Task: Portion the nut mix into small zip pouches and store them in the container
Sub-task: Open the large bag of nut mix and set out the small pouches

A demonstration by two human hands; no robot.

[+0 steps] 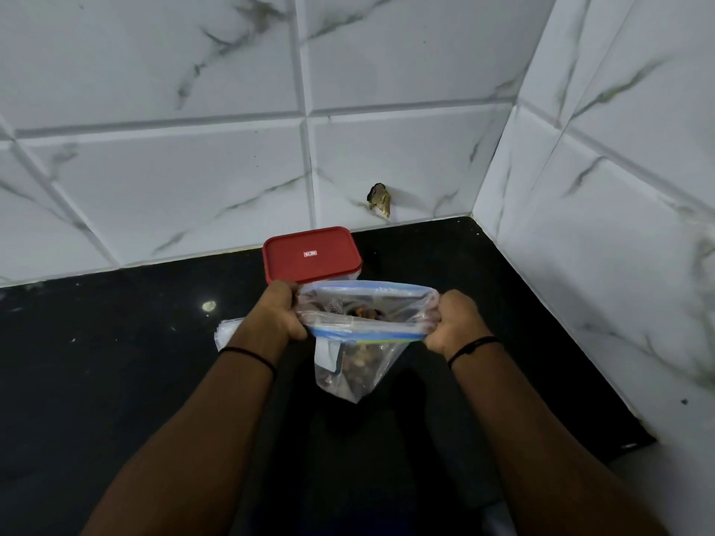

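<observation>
A clear zip bag (360,365) with a blue zip strip hangs above the black counter, its mouth pulled wide. Nut mix shows inside it. My left hand (276,313) grips the left end of the mouth and my right hand (454,323) grips the right end. Behind the bag stands a container with a red lid (311,254), shut, close to the wall. A stack of small clear pouches (226,332) lies on the counter, mostly hidden behind my left wrist.
The black counter (116,361) runs into a corner of white marble-look tiles, with walls at the back and the right. A small hole (378,201) breaks the back wall just above the counter. The counter's front edge lies below my arms.
</observation>
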